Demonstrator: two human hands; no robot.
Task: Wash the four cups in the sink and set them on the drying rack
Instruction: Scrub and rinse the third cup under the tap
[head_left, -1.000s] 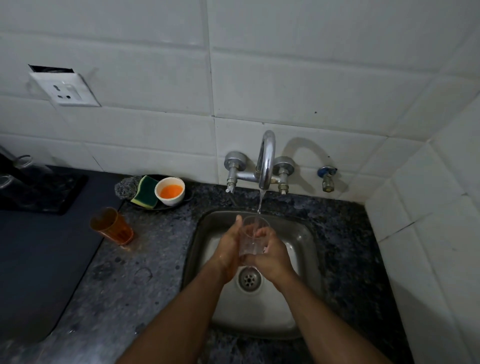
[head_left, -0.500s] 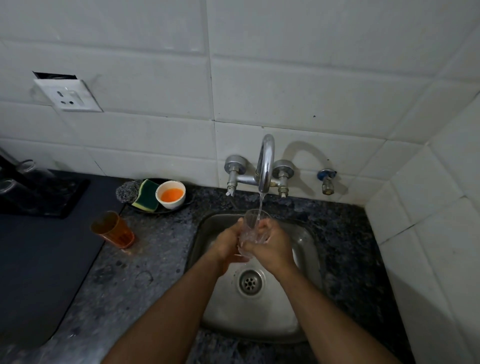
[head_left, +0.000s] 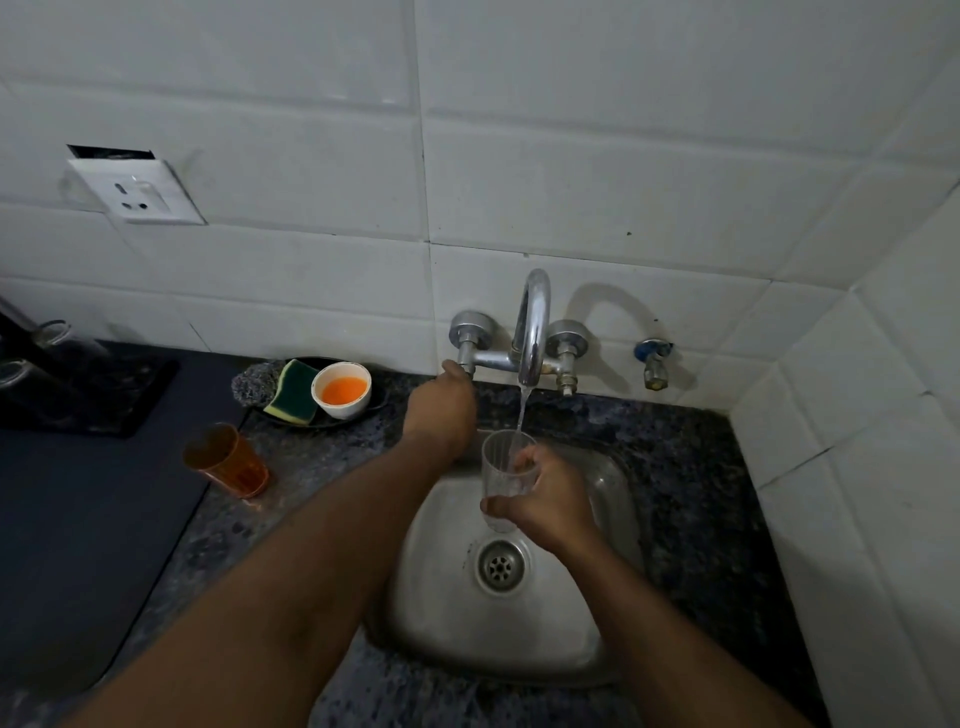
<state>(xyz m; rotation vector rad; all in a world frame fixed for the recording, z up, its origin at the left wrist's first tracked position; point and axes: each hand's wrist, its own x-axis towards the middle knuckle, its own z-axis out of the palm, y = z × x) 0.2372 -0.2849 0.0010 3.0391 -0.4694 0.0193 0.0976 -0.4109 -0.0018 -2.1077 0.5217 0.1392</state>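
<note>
Clear ribbed glass cup (head_left: 506, 475) is gripped by curled right hand (head_left: 548, 506) fingers over the round-cornered steel sink (head_left: 613, 597), under the water stream. Left hand (head_left: 441, 408) is reached to the chrome tap handle (head_left: 467, 343); finger closure cannot be told

Steel sink (head_left: 613, 613) set in a dark speckled counter (head_left: 322, 467), drain at centre. Right hand (head_left: 550, 504) grips a clear cup (head_left: 506, 475) upright over the basin, under a thin stream from the tap spout (head_left: 534, 332). Left hand (head_left: 441, 408) reaches to the left tap valve (head_left: 470, 338), fingers at its knob. Orange tumbler (head_left: 226, 460) stands on the counter, left of the sink. Behind it, a dark dish holding a scourer, a green-and-yellow sponge (head_left: 293, 391) and a white bowl (head_left: 341, 389) of orange liquid. Wall socket (head_left: 136, 191) on white tiles.
</note>
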